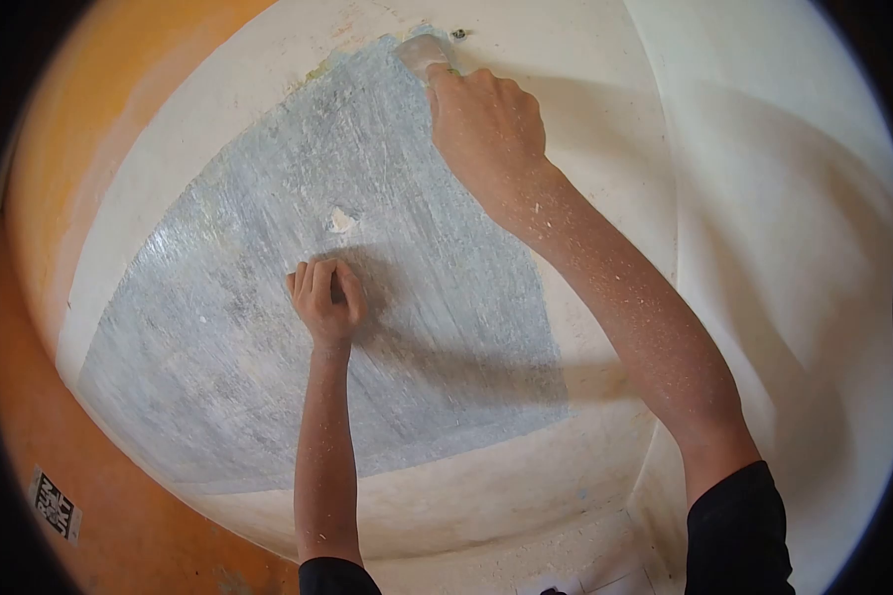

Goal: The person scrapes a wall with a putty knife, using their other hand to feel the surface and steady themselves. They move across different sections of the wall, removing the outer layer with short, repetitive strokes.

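My right hand (pixel 488 139) is wrapped around a scraper (pixel 422 55), whose broad blade lies against the wall at the top corner of a grey-blue patch (pixel 238 317). Most of the scraper's handle is hidden in the fist. Lower down, my left hand (pixel 327 297) is loosely curled close over the middle of the patch, thumb bent toward the fingers, with nothing seen in it. Just above this hand is a small white chipped spot (pixel 342 219). Pale flakes speckle my right forearm.
Cream wall (pixel 169 178) borders the patch, with rough, flaking edges at the top. A small dark fixture (pixel 458 35) sits beside the blade. Orange wall (pixel 119 466) runs along the left, carrying a black-and-white sticker (pixel 55 506). White wall (pixel 794 198) meets it at a corner on the right.
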Tool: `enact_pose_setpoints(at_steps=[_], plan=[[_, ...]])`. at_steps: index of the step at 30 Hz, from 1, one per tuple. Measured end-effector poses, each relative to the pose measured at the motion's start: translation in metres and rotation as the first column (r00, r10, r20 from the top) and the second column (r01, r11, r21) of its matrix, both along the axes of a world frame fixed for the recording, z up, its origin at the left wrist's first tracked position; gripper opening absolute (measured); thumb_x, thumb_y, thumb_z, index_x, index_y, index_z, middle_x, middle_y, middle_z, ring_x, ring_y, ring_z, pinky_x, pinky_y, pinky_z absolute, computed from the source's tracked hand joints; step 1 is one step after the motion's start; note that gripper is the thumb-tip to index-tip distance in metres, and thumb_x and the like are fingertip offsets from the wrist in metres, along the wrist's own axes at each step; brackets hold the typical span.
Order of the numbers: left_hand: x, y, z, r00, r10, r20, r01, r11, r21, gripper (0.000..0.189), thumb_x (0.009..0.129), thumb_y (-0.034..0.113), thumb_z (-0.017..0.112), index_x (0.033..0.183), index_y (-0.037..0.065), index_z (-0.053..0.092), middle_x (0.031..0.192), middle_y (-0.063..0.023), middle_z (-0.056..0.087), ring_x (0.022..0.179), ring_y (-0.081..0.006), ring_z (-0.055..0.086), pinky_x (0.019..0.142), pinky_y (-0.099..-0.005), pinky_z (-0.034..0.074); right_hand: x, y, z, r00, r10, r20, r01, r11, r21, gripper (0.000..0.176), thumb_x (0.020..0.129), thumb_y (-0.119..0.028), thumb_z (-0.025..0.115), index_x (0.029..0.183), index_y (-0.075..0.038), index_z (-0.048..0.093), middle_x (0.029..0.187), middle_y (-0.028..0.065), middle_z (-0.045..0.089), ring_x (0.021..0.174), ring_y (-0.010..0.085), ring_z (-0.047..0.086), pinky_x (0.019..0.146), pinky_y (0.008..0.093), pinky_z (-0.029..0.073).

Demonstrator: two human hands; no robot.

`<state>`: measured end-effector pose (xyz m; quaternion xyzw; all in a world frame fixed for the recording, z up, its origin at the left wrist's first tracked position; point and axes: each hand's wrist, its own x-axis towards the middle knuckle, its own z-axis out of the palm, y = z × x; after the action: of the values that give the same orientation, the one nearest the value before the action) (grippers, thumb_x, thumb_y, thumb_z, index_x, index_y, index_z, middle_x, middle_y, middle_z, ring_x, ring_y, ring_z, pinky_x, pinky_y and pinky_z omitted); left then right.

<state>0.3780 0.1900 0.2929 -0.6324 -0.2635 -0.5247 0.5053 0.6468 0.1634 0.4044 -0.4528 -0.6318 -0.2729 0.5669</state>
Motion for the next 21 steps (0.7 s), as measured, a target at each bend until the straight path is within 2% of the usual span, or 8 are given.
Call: enact_pose_setpoints(at_steps=[1, 3, 7, 10, 12, 14, 16, 21], plan=[[-0.001, 0.000, 0.001, 1.000, 0.000, -0.005, 0.000, 1.000, 0.008, 0.006, 0.082, 0.005, 0.062, 0.076, 0.007, 0.060, 0.064, -0.0021, 0.051, 0.058, -0.0175, 0.042, 0.065, -0.0332, 0.030, 0.000, -0.001, -0.004, 1.000, 0.003, 0.000, -0.003, 1.000, -0.005, 0.024, 0.101, -0.019, 0.055, 0.115, -0.003, 0.067, 0.074, 0.0158, 0.069, 0.070, 0.0275, 0.073, 0.059, 0.0394, 0.059], [0.000, 0.000, 0.002, 1.000, -0.005, -0.007, 0.005, 1.000, 0.017, 0.006, 0.082, 0.006, 0.062, 0.077, 0.007, 0.060, 0.064, -0.0021, 0.051, 0.058, -0.0176, 0.042, 0.065, -0.0331, 0.030, -0.001, -0.004, -0.008, 1.000, -0.012, -0.019, 0.013, 1.000, 0.013, 0.009, 0.087, -0.004, 0.066, 0.094, 0.001, 0.069, 0.080, 0.0171, 0.071, 0.074, 0.0269, 0.074, 0.058, 0.0349, 0.060], [0.001, -0.002, 0.002, 1.000, -0.008, -0.011, 0.008, 1.000, 0.007, 0.005, 0.081, 0.006, 0.063, 0.077, 0.007, 0.060, 0.063, -0.0024, 0.051, 0.058, -0.0179, 0.043, 0.065, -0.0331, 0.030, -0.007, 0.003, -0.001, 0.999, -0.001, -0.051, 0.005, 0.997, 0.074, 0.010, 0.087, -0.004, 0.065, 0.096, 0.001, 0.068, 0.078, 0.0174, 0.070, 0.074, 0.0280, 0.073, 0.057, 0.0356, 0.060], [-0.001, -0.002, 0.002, 1.000, 0.011, -0.002, -0.011, 1.000, -0.005, 0.003, 0.081, 0.006, 0.063, 0.078, 0.006, 0.061, 0.064, -0.0024, 0.052, 0.058, -0.0180, 0.044, 0.065, -0.0331, 0.030, -0.004, 0.000, -0.012, 0.999, 0.022, -0.027, -0.020, 0.996, 0.086, 0.014, 0.089, -0.003, 0.062, 0.101, 0.001, 0.066, 0.077, 0.0182, 0.068, 0.072, 0.0283, 0.073, 0.054, 0.0367, 0.059], [-0.003, -0.001, 0.003, 1.000, 0.005, -0.013, -0.005, 1.000, 0.003, 0.003, 0.080, 0.006, 0.063, 0.078, 0.006, 0.061, 0.064, -0.0024, 0.052, 0.058, -0.0180, 0.044, 0.065, -0.0330, 0.031, 0.000, -0.011, -0.038, 0.998, 0.026, 0.048, -0.024, 0.999, -0.041, 0.022, 0.091, -0.004, 0.059, 0.112, 0.002, 0.061, 0.075, 0.0171, 0.066, 0.067, 0.0276, 0.071, 0.050, 0.0364, 0.056], [-0.003, -0.002, 0.001, 1.000, -0.003, -0.021, 0.003, 1.000, 0.010, 0.003, 0.080, 0.006, 0.063, 0.078, 0.006, 0.060, 0.064, -0.0025, 0.052, 0.059, -0.0180, 0.044, 0.065, -0.0330, 0.031, 0.004, -0.012, -0.076, 0.994, -0.041, 0.097, 0.046, 0.998, -0.053, 0.030, 0.091, -0.005, 0.058, 0.121, 0.001, 0.055, 0.075, 0.0155, 0.064, 0.059, 0.0259, 0.069, 0.044, 0.0357, 0.053], [-0.003, -0.001, 0.001, 1.000, 0.000, -0.022, 0.000, 1.000, 0.006, 0.003, 0.080, 0.005, 0.063, 0.078, 0.006, 0.060, 0.065, -0.0027, 0.053, 0.059, -0.0179, 0.045, 0.066, -0.0331, 0.031, 0.007, -0.021, -0.115, 0.993, -0.048, 0.111, 0.063, 0.989, -0.134, 0.036, 0.095, -0.011, 0.059, 0.129, -0.003, 0.052, 0.073, 0.0144, 0.063, 0.052, 0.0232, 0.066, 0.039, 0.0343, 0.049], [-0.005, -0.003, 0.000, 1.000, -0.018, -0.026, 0.018, 1.000, -0.016, 0.004, 0.081, 0.005, 0.060, 0.078, 0.006, 0.059, 0.067, -0.0038, 0.054, 0.060, -0.0187, 0.045, 0.066, -0.0335, 0.032, 0.017, -0.014, -0.190, 0.996, -0.040, 0.080, 0.049, 0.993, -0.109, 0.040, 0.098, -0.020, 0.059, 0.137, -0.014, 0.052, 0.067, 0.0097, 0.059, 0.045, 0.0180, 0.059, 0.036, 0.0323, 0.044]])
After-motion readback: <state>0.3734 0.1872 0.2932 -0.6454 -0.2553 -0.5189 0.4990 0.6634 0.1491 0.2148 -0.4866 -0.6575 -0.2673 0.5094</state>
